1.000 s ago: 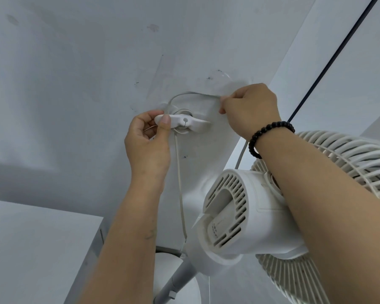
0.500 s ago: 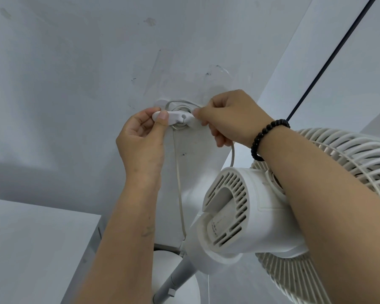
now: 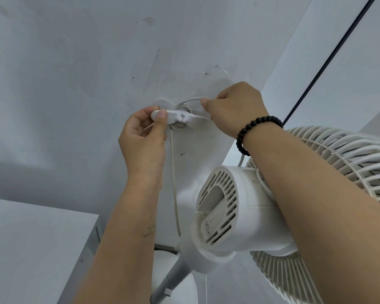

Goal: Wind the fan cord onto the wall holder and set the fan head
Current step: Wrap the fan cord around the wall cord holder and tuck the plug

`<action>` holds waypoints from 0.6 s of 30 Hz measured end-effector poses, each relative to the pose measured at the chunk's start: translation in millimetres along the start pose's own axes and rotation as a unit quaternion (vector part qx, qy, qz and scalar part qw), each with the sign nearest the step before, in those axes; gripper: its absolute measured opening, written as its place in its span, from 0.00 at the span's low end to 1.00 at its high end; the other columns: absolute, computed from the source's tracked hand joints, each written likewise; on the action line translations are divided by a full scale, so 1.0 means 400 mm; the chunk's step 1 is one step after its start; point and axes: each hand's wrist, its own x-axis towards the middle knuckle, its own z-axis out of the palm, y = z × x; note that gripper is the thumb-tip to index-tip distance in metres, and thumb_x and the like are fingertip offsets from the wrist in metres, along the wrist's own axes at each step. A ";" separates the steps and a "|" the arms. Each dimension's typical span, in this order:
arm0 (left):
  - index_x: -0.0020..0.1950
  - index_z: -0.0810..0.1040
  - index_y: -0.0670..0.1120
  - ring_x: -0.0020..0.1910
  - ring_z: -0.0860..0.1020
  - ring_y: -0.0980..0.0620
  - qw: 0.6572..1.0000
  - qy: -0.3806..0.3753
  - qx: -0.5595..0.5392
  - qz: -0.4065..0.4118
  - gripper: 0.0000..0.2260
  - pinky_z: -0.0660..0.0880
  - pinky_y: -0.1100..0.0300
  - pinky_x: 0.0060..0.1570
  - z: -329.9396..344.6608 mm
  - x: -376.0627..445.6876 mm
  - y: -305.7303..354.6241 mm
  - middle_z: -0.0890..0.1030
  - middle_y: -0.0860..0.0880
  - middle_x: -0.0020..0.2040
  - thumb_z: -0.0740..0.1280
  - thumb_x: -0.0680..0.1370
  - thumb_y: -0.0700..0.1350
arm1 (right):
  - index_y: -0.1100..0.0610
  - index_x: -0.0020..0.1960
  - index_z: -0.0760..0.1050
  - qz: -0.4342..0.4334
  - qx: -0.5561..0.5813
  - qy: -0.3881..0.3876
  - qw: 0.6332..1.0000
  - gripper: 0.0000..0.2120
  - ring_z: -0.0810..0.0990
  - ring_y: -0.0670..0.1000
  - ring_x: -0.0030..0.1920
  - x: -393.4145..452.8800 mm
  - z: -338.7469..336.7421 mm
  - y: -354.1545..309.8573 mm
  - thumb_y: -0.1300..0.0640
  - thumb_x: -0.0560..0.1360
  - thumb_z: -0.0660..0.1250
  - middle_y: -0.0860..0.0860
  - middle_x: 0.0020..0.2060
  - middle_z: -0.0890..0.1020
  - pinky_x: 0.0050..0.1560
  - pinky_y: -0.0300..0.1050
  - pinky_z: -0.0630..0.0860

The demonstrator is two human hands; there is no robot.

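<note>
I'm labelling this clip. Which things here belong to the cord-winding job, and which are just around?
Part of the job:
- wall holder, its end pinched by the left hand
- fan cord, a loop pinched by the right hand
- fan head

Just around:
- black bead bracelet
- white cabinet
- dark line on the wall

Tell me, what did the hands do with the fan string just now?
The right hand, pinching the cord, swung down past the wall holder and back up to its right, carrying another loop round it. The left hand kept its grip on the holder's left arm. The fan head stayed put.
</note>
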 end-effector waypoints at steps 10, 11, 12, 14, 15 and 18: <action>0.48 0.80 0.52 0.45 0.82 0.56 1.000 0.013 -0.009 -0.011 0.04 0.78 0.63 0.44 0.006 -0.004 0.004 0.82 0.54 0.43 0.72 0.76 0.44 | 0.69 0.53 0.77 0.050 0.010 -0.106 0.993 0.17 0.68 0.53 0.28 -0.005 -0.004 0.013 0.56 0.78 0.59 0.55 0.31 0.72 0.31 0.43 0.66; 0.49 0.80 0.52 0.46 0.82 0.55 1.000 0.012 -0.009 -0.012 0.04 0.77 0.64 0.43 0.006 -0.005 0.006 0.82 0.54 0.43 0.72 0.76 0.44 | 0.68 0.53 0.77 0.057 0.010 -0.117 0.991 0.15 0.69 0.54 0.28 -0.006 -0.004 0.014 0.57 0.77 0.59 0.56 0.33 0.74 0.30 0.42 0.66; 0.49 0.81 0.52 0.47 0.82 0.54 1.000 0.011 -0.009 -0.014 0.04 0.77 0.65 0.42 0.006 -0.005 0.007 0.82 0.54 0.43 0.72 0.76 0.44 | 0.68 0.52 0.77 0.063 0.008 -0.129 0.990 0.14 0.70 0.54 0.28 -0.007 -0.004 0.012 0.59 0.77 0.58 0.57 0.34 0.76 0.29 0.42 0.67; 0.52 0.81 0.49 0.45 0.83 0.55 0.999 0.011 -0.018 -0.027 0.06 0.78 0.65 0.41 0.005 -0.006 0.012 0.83 0.54 0.43 0.72 0.76 0.44 | 0.68 0.51 0.77 0.074 -0.002 -0.152 0.986 0.13 0.72 0.55 0.26 -0.010 -0.003 0.010 0.61 0.78 0.57 0.58 0.33 0.78 0.26 0.40 0.67; 0.54 0.81 0.47 0.42 0.83 0.56 0.999 0.012 -0.026 -0.038 0.08 0.79 0.65 0.41 0.005 -0.007 0.015 0.83 0.53 0.42 0.72 0.75 0.44 | 0.67 0.51 0.77 0.079 -0.006 -0.159 0.984 0.13 0.73 0.54 0.25 -0.011 -0.003 0.009 0.61 0.78 0.56 0.57 0.32 0.78 0.25 0.40 0.68; 0.58 0.78 0.39 0.39 0.84 0.55 0.996 0.020 -0.045 -0.079 0.16 0.79 0.64 0.38 0.001 -0.007 0.022 0.84 0.49 0.43 0.74 0.74 0.45 | 0.67 0.53 0.76 0.101 -0.002 -0.170 0.980 0.13 0.76 0.54 0.24 -0.013 -0.001 0.008 0.60 0.80 0.55 0.56 0.31 0.79 0.23 0.37 0.71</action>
